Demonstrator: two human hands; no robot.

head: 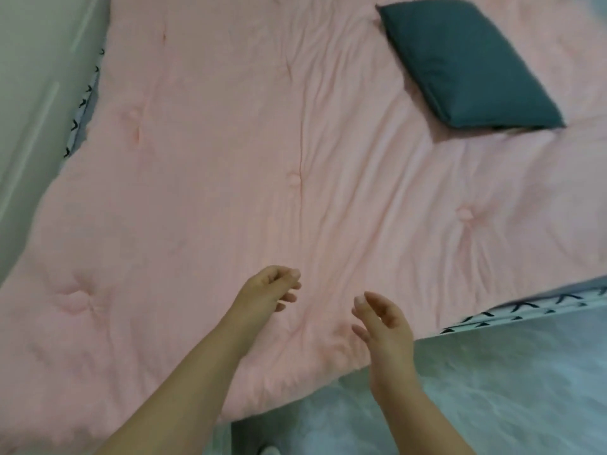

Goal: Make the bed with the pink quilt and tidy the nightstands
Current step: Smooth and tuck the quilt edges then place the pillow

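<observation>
Pink quilt (230,159): 1, spread flat across the bed, filling most of the head view; surface creased, with a long seam running down the middle and 4 tufted dimples showing. Its near edge hangs over the bed side just above the floor (492,389). Pillow (466,64): 1, dark teal, lying on top of the quilt toward the upper right, tilted on a diagonal. Patterned sheet (542,310): white with black arrow-like marks, showing in 2 places, a strip under the quilt edge at right and a narrow strip at the upper left beside the pale wall (29,93). Floor is grey-blue and mottled, lower right. Hands: 2, both bare, forearms coming in from the bottom of the frame. Left hand (266,289) held over the quilt near its near edge, fingers loosely curled inward, thumb close to the fingertips, nothing gripped; whether it brushes the fabric cannot be told. Right hand (384,318) held edge-on just beside the left, a gap between the 2, fingers partly spread and relaxed, palm turned toward the left hand, holding nothing; it sits above the quilt edge where the fabric meets the floor. Frame is slightly blurred. 1 pale rounded shape (271,450) shows at the bottom edge on the floor; too cropped to identify.
</observation>
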